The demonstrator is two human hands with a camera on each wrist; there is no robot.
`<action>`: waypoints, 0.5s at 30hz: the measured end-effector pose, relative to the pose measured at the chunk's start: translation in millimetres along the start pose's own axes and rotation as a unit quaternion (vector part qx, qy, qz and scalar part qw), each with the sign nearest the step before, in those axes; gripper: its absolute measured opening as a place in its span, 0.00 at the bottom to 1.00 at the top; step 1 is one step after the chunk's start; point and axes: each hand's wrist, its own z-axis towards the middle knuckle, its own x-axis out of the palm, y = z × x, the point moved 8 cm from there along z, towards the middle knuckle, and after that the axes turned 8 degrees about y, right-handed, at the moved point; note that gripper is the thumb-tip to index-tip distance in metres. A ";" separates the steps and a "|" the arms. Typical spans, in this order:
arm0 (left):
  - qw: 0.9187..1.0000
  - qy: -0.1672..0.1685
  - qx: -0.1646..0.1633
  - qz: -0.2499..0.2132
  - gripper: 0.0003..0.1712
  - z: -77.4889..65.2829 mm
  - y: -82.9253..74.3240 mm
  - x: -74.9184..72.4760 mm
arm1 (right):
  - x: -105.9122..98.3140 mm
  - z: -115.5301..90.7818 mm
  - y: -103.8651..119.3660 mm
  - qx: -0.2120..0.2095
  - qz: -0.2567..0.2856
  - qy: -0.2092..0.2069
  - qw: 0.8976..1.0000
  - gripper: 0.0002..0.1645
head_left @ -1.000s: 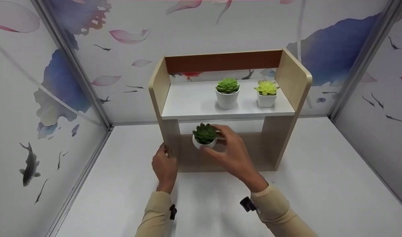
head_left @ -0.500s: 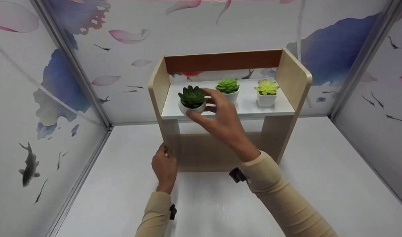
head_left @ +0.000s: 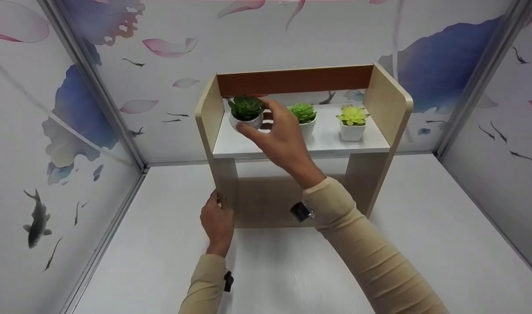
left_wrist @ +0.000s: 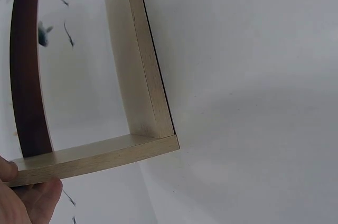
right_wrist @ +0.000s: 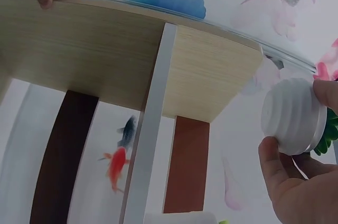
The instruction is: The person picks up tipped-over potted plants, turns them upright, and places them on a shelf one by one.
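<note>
My right hand (head_left: 283,135) grips a dark green succulent in a round white pot (head_left: 246,114), thumb on the near side and fingers round the right. In the head view the pot overlaps the left part of the white upper shelf (head_left: 231,146); in the right wrist view the ribbed white pot (right_wrist: 293,115) shows its underside, held in the air. My left hand (head_left: 218,222) pinches the left side panel of the small wooden shelf unit (head_left: 225,174). In the left wrist view, thumb and fingers (left_wrist: 47,200) lie on opposite faces of that panel.
On the upper shelf stand a green succulent (head_left: 304,113), partly hidden by my right hand, and a yellow-green succulent in a square white pot (head_left: 353,124) at the right. Side panels (head_left: 387,102) and a red-brown back rail (head_left: 296,81) border the shelf. A white table (head_left: 422,244) lies beneath.
My right hand has carried the dark green succulent up from in front of the lower compartment, leftward and back over the upper shelf. My left hand keeps its hold on the side panel.
</note>
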 end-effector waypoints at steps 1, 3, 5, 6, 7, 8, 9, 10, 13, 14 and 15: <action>1.000 0.001 -0.002 -0.002 0.14 -0.2 -0.2 0.1 | 1.6 2.1 -1.2 0.001 -0.001 0.001 1.000 0.37; 1.000 0.004 -0.004 -0.006 0.14 -0.6 -0.4 0.5 | 4.8 5.3 -3.9 0.006 -0.007 0.003 1.000 0.37; 1.000 0.005 -0.004 -0.005 0.15 -0.6 0.1 1.2 | 7.9 7.8 -7.7 0.016 -0.012 0.005 1.000 0.37; 1.000 0.005 -0.003 -0.005 0.15 -0.6 0.3 1.6 | 9.2 9.2 -9.9 0.020 -0.012 0.006 1.000 0.37; 1.000 0.004 -0.001 -0.003 0.15 -0.2 0.4 1.8 | 10.2 10.8 -12.3 0.025 -0.014 0.006 1.000 0.37; 1.000 0.003 0.000 -0.001 0.15 0.1 0.7 1.8 | 10.9 12.3 -15.0 0.030 -0.016 0.005 0.999 0.37; 1.000 0.002 0.002 0.001 0.16 0.2 1.0 1.8 | 11.5 13.5 -17.9 0.036 -0.017 0.004 0.999 0.37; 1.000 0.001 0.004 0.002 0.16 0.3 1.0 1.8 | 12.1 14.7 -21.1 0.041 -0.020 0.004 0.999 0.37; 1.000 -0.004 0.008 0.008 0.16 0.3 0.9 1.1 | 14.0 17.6 -30.9 0.054 -0.028 0.003 0.998 0.36; 1.000 -0.008 0.013 0.010 0.15 0.4 0.9 0.9 | 14.4 18.2 -33.8 0.057 -0.030 0.003 0.998 0.36; 1.000 -0.011 0.017 0.011 0.16 0.6 1.0 0.9 | 14.8 18.5 -36.1 0.060 -0.034 0.002 0.998 0.35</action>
